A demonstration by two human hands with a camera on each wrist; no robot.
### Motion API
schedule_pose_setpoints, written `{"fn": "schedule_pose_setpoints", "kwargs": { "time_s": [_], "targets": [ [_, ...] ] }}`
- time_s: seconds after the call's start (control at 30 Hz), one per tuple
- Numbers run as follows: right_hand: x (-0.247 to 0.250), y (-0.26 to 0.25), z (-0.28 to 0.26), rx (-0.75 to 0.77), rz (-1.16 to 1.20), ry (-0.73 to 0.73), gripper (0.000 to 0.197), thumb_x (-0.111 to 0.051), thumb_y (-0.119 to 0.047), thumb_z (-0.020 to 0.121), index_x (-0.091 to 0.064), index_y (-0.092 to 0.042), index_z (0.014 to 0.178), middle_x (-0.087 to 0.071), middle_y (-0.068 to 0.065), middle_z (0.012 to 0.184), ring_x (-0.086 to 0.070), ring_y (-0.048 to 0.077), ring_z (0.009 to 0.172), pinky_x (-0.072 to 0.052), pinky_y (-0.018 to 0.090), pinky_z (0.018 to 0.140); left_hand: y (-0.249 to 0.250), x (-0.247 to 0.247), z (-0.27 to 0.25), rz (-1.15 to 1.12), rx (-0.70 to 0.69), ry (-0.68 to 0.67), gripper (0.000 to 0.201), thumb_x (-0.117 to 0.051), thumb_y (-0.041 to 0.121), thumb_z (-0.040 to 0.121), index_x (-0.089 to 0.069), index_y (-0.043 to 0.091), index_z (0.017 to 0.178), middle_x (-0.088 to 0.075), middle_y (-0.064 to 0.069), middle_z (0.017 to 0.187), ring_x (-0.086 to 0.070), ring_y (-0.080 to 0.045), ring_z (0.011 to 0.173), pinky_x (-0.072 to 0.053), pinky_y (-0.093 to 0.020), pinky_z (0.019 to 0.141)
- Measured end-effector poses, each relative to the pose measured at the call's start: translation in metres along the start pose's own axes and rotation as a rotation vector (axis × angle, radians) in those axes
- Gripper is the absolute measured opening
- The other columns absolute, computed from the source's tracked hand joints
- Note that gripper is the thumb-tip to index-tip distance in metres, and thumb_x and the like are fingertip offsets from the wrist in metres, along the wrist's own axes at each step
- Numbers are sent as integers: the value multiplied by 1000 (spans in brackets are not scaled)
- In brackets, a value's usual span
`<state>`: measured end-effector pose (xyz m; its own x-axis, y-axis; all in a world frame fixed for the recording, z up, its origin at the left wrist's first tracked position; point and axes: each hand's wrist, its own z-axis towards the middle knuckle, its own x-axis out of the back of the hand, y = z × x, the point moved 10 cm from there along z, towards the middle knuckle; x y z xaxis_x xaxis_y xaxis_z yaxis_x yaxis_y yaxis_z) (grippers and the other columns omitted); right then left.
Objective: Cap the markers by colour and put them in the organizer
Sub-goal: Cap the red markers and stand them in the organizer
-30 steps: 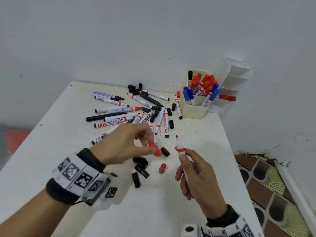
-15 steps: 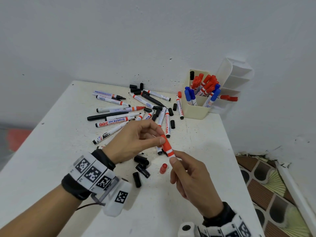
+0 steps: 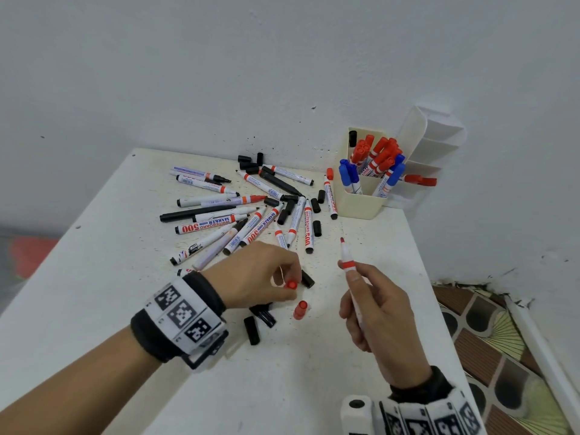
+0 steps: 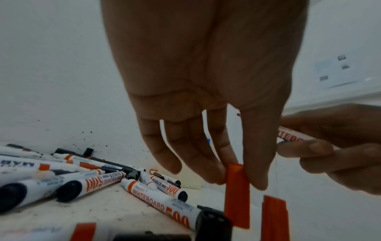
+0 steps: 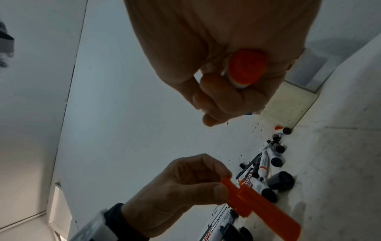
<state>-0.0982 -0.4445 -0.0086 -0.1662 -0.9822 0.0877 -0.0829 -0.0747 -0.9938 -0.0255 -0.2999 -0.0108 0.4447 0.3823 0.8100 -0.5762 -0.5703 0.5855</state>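
- My right hand (image 3: pixel 381 312) is wrapped around the barrel of an uncapped red marker (image 3: pixel 347 262), fingers curled and the thumb pressed near its red collar. Its red tip points up and away from me, held clear of the table (image 3: pixel 94 293), I judge so a cap can go straight on.
- My left hand (image 3: pixel 254 277) pinches a red cap (image 3: pixel 291 284) between the thumb and fingertips, low over the table, the other fingers hanging loosely. The cap sits well apart from the marker tip, so the capping is not yet done.
- A second red cap (image 3: pixel 300 310) lies on the table just beside my left hand, among several loose black caps (image 3: pixel 252 330).
- Further back, uncapped markers (image 3: pixel 244 221) lie in a scattered heap, mostly white barrels with red or black ends, with more black caps mixed in.
- The cream organizer (image 3: pixel 364 205) stands at the table's far right corner against the wall, already holding capped red and blue markers upright. That is where this marker goes once closed.
- Colour matching looks right here: red cap, red tip.
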Motion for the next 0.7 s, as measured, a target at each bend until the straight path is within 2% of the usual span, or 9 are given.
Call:
{"fn": "schedule_pose_setpoints", "kwargs": {
  "time_s": [0.23,0.37,0.47,0.57,0.7],
  "targets": [
    [-2,4,-1,2,-21,-10,20,-50,-29,98,-66,-31,110,-55,9,60,-35,19,38,-29,19,37,-6,-23,8,135,51,-103,18,-68,38,86,-63,26,98,-64,10,93,-57,-8,82,-52,-35,77],
    [-2,6,-1,-5,-26,-15,20,-50,-30,98,-66,-31,110,-55,8,60,-34,19,37,-28,19,38,-10,-25,8,115,46,-121,24,-68,43,86,-63,28,103,-62,13,93,-57,-4,82,-53,-31,76],
    [1,7,0,-16,-20,-10,19,-50,-30,98,-66,-29,109,-55,8,60,-34,19,37,-28,19,38,-13,-12,6,64,44,-129,27,-68,43,87,-64,28,108,-63,15,96,-60,-1,86,-52,-24,77],
    [6,7,2,-21,-15,3,19,-50,-28,98,-66,-28,109,-55,9,60,-34,19,36,-28,19,37,-23,19,13,30,80,-50,18,-62,42,92,-63,31,106,-64,16,96,-60,4,86,-49,-17,74],
    [9,7,8,-22,-23,13,20,-50,-28,98,-64,-27,111,-56,10,61,-35,18,37,-30,19,36,-35,62,45,15,115,136,13,-62,30,94,-67,21,102,-67,12,93,-61,3,82,-44,-8,68]
  ]
}}
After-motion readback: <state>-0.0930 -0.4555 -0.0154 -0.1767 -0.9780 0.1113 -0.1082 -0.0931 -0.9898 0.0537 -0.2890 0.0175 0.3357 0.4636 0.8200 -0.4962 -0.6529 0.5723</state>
